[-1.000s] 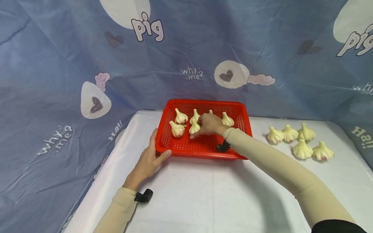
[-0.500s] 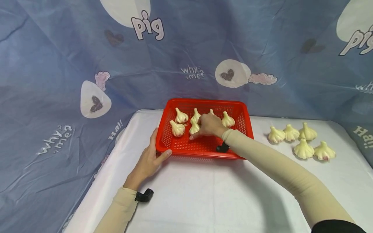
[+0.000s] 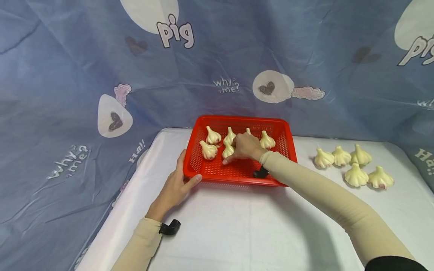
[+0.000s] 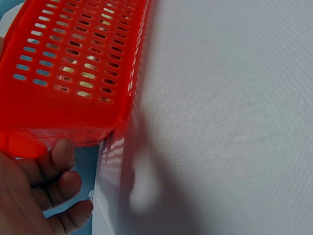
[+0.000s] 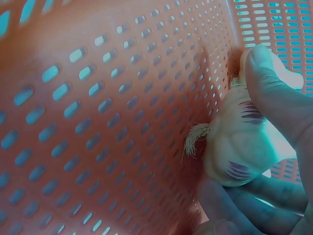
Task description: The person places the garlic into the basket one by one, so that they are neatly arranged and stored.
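Note:
A red perforated plastic basket stands toward the back of the white table, with several garlic bulbs inside. My left hand holds its front-left corner, thumb by the rim and curled fingers under the rim, outside the wall. My right hand reaches into the basket, thumb and fingers around a garlic bulb. That bulb has purple streaks and dry roots, which are near the basket floor. Another bulb lies beyond the thumb. Two bulbs are at the basket's left, such as the nearer bulb; the right hand partly hides others.
More garlic bulbs sit in a cluster on the white tablecloth at the right. A blue printed cloth hangs behind the table and down its left side. Each wrist wears a black camera mount.
The whole head view shifts slightly to the right. Both hands, the basket and the bulbs keep about the same places relative to one another.

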Tool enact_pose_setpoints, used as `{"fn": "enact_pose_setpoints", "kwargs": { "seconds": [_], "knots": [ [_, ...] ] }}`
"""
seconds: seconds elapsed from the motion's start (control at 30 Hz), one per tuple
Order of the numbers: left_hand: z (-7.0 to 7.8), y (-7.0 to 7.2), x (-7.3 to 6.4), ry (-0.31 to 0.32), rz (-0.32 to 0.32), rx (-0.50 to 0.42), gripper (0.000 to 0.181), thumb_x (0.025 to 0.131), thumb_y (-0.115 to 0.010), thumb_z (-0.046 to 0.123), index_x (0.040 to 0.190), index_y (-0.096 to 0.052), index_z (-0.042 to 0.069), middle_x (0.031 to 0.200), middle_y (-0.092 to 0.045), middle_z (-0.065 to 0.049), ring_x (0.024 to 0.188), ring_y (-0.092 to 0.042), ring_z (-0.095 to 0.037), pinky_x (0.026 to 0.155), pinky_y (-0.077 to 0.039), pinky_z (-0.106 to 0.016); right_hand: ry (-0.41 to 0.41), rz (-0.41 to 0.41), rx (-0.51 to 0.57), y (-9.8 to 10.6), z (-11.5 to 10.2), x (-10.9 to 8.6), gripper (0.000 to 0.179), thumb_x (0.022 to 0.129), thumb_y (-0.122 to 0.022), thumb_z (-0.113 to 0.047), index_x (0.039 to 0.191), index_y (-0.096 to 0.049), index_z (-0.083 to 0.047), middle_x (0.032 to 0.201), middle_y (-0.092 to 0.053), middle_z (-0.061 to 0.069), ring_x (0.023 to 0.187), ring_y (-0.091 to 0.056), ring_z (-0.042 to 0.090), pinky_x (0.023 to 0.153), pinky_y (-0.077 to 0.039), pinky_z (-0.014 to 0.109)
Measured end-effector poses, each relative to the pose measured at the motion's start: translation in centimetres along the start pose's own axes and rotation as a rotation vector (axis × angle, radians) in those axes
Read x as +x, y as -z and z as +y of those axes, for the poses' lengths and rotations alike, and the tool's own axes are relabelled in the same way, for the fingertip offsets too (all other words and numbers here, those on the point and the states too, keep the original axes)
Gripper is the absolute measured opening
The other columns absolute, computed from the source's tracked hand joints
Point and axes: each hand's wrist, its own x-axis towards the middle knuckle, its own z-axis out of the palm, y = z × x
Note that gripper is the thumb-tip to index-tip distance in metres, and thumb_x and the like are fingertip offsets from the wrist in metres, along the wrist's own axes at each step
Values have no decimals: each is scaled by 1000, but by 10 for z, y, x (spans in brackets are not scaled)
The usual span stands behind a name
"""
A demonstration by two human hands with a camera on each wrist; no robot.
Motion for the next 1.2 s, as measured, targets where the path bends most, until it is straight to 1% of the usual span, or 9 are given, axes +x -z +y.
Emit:
{"fn": "enact_pose_setpoints", "kwargs": {
  "seconds": [0.13, 0.37, 0.6, 0.7, 0.87, 1.07, 1.2],
  "knots": [
    [0, 0, 0, 0, -1, -1, 104, 99, -70, 48, 172, -2, 22, 160, -49, -24, 142, -55, -43, 117, -42, -63, 5, -4, -10, -1, 1, 0, 56, 61, -94, -72, 64, -69, -22, 63, -59, -4, 66, -54, 17, 54, -45, 36],
    [1, 0, 1, 2, -4, -16, 104, 99, -70, 49, 172, -2, 23, 159, -51, -22, 142, -56, -40, 118, -41, -63, 2, -11, -24, -1, 2, 0, 58, 61, -92, -75, 67, -69, -21, 68, -64, -2, 70, -59, 19, 58, -51, 39],
    [1, 0, 1, -5, -11, -30, 103, 99, -70, 47, 172, -1, 23, 159, -52, -21, 142, -57, -38, 118, -41, -62, 2, -41, -59, 0, 3, 0, 63, 62, -89, -79, 66, -65, -21, 70, -64, -1, 73, -61, 20, 61, -53, 42],
    [2, 0, 1, -5, -9, -35, 103, 100, -71, 47, 172, -1, 23, 157, -54, -21, 141, -57, -37, 118, -41, -61, 4, -44, -64, 1, 2, 0, 61, 63, -89, -78, 66, -66, -21, 71, -66, -1, 75, -64, 21, 64, -55, 43],
    [2, 0, 1, 3, -10, -31, 104, 100, -70, 48, 172, 0, 26, 156, -55, -21, 141, -58, -38, 118, -41, -61, 13, -48, -81, 2, 2, -2, 61, 63, -89, -77, 67, -67, -20, 74, -67, 0, 79, -66, 22, 68, -58, 46],
    [2, -1, 0, 10, -7, -27, 104, 99, -71, 48, 172, -2, 23, 156, -54, -22, 140, -58, -39, 118, -41, -62, 3, -56, -77, 1, 2, -2, 60, 65, -89, -75, 70, -67, -20, 75, -66, 1, 78, -65, 22, 66, -56, 47],
    [1, 0, 0, 10, -7, -20, 104, 99, -71, 48, 172, -2, 24, 155, -56, -21, 139, -59, -39, 118, -41, -63, 7, -48, -69, 1, 1, -2, 60, 64, -90, -75, 71, -68, -19, 75, -67, 1, 81, -67, 23, 70, -59, 49]
  ]
}}
